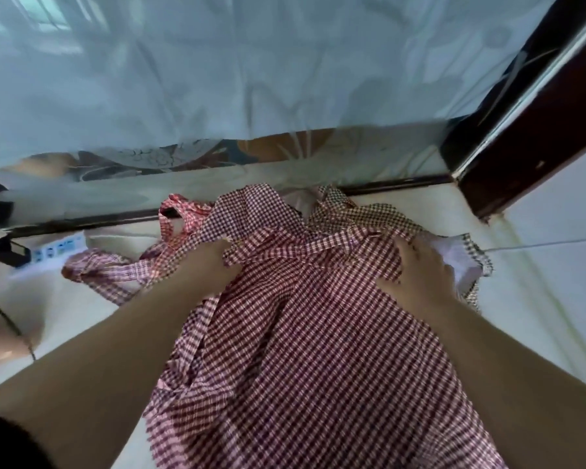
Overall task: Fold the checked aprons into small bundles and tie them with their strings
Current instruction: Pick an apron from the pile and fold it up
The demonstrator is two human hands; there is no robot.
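Observation:
A dark red and white checked apron [305,360] lies spread on the pale floor, running from the bottom of the view up to a bed's edge. My left hand [206,265] grips a fold of it at the upper left, fingers curled into the cloth. My right hand [420,269] holds the cloth at the upper right, fingers bent over a bunched edge. One of its strings [322,247] runs flat between my two hands. More checked aprons, brighter red [183,214] and pink [99,270], lie crumpled to the left. A brown checked one [359,211] lies behind.
A bed with a pale blue net [251,69] and patterned sheet fills the top. A dark wooden bedpost [521,130] stands at the right. A white power strip [56,248] lies at the left, with a dark cable [7,319] near it. A thin white cord [538,245] crosses the floor at right.

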